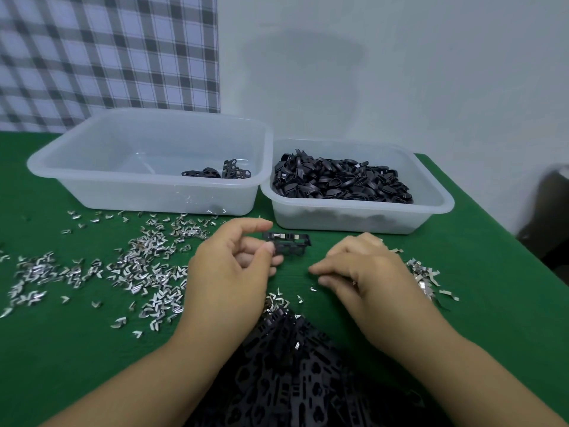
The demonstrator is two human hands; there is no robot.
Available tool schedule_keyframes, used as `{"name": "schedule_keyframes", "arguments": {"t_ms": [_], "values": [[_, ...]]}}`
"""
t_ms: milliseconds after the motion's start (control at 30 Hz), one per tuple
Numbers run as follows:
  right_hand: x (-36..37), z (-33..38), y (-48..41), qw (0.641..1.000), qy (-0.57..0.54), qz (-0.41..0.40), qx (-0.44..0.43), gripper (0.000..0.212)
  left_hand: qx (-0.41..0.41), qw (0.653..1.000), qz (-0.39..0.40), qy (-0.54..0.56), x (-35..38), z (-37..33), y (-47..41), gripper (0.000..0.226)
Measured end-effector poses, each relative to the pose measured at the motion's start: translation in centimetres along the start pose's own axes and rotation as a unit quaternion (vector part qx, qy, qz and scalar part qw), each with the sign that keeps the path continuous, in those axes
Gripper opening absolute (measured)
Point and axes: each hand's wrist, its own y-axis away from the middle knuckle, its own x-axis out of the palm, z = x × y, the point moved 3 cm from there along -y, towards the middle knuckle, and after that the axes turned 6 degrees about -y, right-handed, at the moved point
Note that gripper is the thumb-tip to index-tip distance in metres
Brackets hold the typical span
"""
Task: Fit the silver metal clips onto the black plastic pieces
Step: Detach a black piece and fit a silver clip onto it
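My left hand [228, 266] pinches a black plastic piece [289, 243] between thumb and fingers, held just above the green table; silver clips show on its top edge. My right hand [360, 272] rests on the table to the right of it, fingers curled downward over a small silver clip; whether it grips the clip I cannot tell. Several loose silver metal clips [144, 266] lie scattered across the table's left side, and a smaller heap of clips [421, 275] lies right of my right hand. A pile of flat black plastic pieces [295, 365] lies between my forearms.
A large translucent tub [92, 180] at the back left holds a few black pieces [221, 172]. A smaller translucent tub [437, 204] at the back right is full of black plastic parts [338, 180]. The green table [492, 303] ends at the right; a white wall stands behind.
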Motion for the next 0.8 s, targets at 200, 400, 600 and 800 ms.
{"name": "schedule_keyframes", "arguments": {"t_ms": [200,400,600,800], "values": [[0.7,0.1,-0.2,0.998,0.021,0.056,-0.001,0.017,-0.006,1.0,-0.002,0.005,0.1,0.0,0.1,0.029],[1.0,0.4,-0.3,0.995,0.053,0.081,-0.015,0.01,-0.009,1.0,0.005,0.002,0.1,-0.2,0.2,0.025],[0.7,0.4,-0.1,0.999,-0.011,0.039,-0.005,0.011,-0.013,1.0,0.006,0.014,0.1,-0.2,0.2,0.025],[-0.5,0.3,0.3,0.984,-0.127,-0.122,0.014,0.019,-0.014,0.999,0.025,0.022,0.2,-0.2,0.3,0.026]]}}
